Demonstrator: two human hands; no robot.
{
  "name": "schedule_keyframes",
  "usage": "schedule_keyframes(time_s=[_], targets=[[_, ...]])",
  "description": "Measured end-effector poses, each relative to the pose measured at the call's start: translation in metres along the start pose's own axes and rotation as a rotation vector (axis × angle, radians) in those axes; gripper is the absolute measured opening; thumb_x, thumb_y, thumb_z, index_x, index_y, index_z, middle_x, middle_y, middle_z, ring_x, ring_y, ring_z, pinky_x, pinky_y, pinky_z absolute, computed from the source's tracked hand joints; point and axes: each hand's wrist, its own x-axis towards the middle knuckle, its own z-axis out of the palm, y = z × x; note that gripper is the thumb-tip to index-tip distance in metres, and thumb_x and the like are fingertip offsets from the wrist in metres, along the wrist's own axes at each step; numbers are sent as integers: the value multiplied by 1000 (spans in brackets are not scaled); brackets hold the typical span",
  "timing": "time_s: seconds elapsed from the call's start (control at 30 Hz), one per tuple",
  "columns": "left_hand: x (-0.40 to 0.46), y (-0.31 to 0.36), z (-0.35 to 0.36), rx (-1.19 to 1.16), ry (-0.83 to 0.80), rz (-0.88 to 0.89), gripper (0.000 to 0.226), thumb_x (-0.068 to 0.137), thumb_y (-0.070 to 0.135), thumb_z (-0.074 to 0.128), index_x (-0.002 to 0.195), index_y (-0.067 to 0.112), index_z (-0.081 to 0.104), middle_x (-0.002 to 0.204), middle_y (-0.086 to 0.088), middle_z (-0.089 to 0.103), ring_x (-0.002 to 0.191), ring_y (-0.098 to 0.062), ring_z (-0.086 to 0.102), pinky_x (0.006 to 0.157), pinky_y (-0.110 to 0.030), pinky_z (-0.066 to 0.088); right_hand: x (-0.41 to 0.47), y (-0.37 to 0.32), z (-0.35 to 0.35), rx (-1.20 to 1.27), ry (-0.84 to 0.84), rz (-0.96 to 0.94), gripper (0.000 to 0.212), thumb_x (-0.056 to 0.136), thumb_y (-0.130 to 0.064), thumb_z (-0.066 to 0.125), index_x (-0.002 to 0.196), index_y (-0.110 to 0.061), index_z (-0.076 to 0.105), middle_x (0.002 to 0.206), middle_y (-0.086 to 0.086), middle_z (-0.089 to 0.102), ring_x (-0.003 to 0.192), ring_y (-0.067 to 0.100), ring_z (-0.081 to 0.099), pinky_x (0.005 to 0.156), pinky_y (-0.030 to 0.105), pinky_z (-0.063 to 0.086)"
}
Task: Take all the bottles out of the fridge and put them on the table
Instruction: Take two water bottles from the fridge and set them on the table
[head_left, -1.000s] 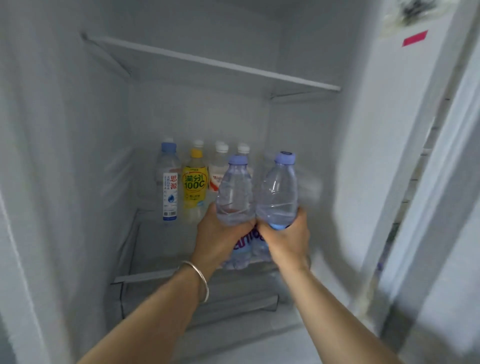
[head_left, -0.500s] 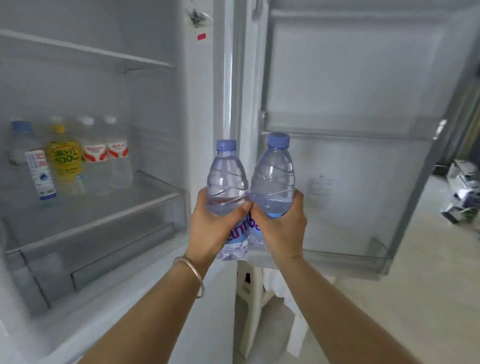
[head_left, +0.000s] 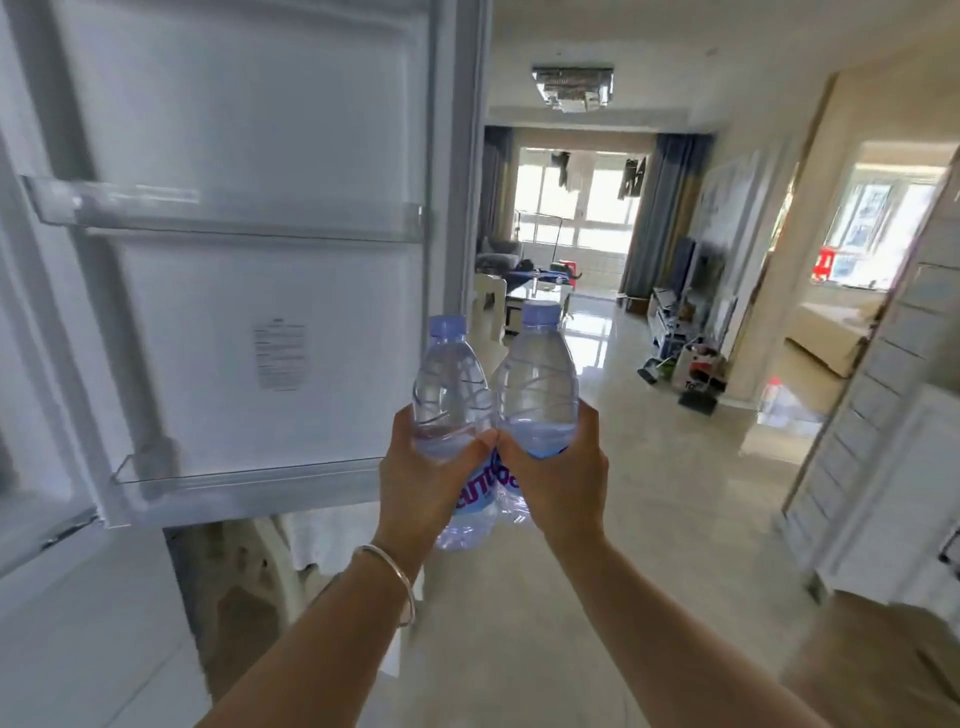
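- Our left hand (head_left: 426, 478) grips one clear water bottle (head_left: 451, 395) at the centre of the frame, fingers and thumb wrapped round its lower body.
- Our right hand (head_left: 558, 486) grips a second clear bottle (head_left: 537, 387) just right of the first, curled round its labelled part.
- The two bottles stand upright and touch each other along their sides; both carry pale blue caps, and our thumbs meet between them.
- A silver bangle (head_left: 392, 582) circles our left wrist, below centre.
- The open fridge door (head_left: 249, 130) fills the upper left of the frame, with two clear door shelves (head_left: 228, 208) across it and a small printed sticker (head_left: 279, 356) between them.
- Behind the bottles a glossy tiled floor (head_left: 649, 493) runs towards bright windows (head_left: 576, 208) at upper centre, flanked by blue curtains (head_left: 660, 208).
- A ceiling lamp (head_left: 573, 85) hangs at the top centre.
- A low table (head_left: 535, 296) shows far off, just above the right bottle's cap.
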Motion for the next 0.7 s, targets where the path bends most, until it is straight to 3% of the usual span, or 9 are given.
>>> schedule_keyframes(time_s=[0.1,0.27,0.37,0.53,0.6,0.7], targets=[[-10,0,55,-22,-34,5,70,52,60,70,107,20,54,89,13,66,80,-8,67,61,-6,50,30,28,-39,-60,8,27,82,60,-45,83,128,-18,45,111,5,66,100,26,64,85,34,52],[7,-25,120,76,-68,-21,57,63,43,80,108,20,53,86,9,66,77,-4,65,62,-7,51,81,77,-63,-155,2,110,84,60,-48,81,129,-18,43,113,7,64,100,29,62,85,36,50],[34,-47,153,93,-57,-48,58,64,41,82,110,18,55,90,7,68,80,-8,67,68,-16,54,116,108,-57,-179,7,133,79,62,-44,81,127,-18,43,111,5,64,99,28,62,84,36,50],[104,-79,202,86,-42,-68,57,66,34,82,113,15,55,93,4,66,79,-9,64,63,-9,48,195,148,-27,-218,15,124,76,63,-45,79,125,-19,44,108,2,63,83,17,53,81,34,49],[140,-91,219,84,-40,-72,58,66,33,82,113,14,54,90,7,64,81,-14,64,65,-11,46,232,159,-8,-216,16,131,76,64,-45,79,125,-19,44,110,3,63,83,16,51,82,33,49],[197,-103,241,89,-33,-74,58,67,31,82,114,14,53,85,13,60,77,-9,62,61,-7,44,287,172,22,-210,11,137,77,64,-47,79,126,-18,43,115,4,62,91,20,57,83,33,49]])
